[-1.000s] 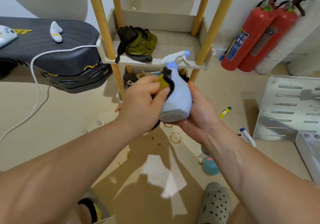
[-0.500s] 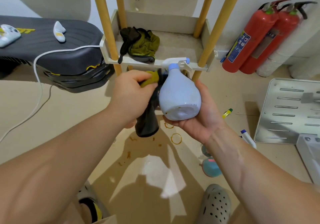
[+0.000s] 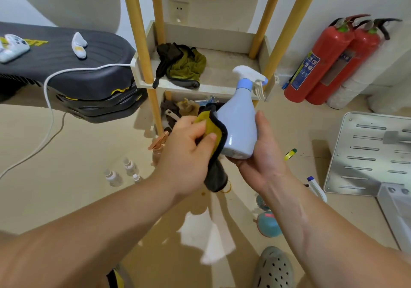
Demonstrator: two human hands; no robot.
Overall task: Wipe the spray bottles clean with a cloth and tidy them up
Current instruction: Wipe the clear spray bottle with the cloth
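Now more upright, spray bottle [image 3: 240,127] in right hand [image 3: 264,161]; cloth [image 3: 210,122] against it again.

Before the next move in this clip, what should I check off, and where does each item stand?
1. Right hand grips the blue spray bottle near its base: ok.
2. Left hand presses the yellow cloth to the bottle's side: ok.
3. Bottle fully clean: cannot tell; its far side is hidden.
4. Bare spot on the shelf beside the green rag: ok.
5. Other bottles tidied: not ok; small bottles and a white spray bottle are on the floor.
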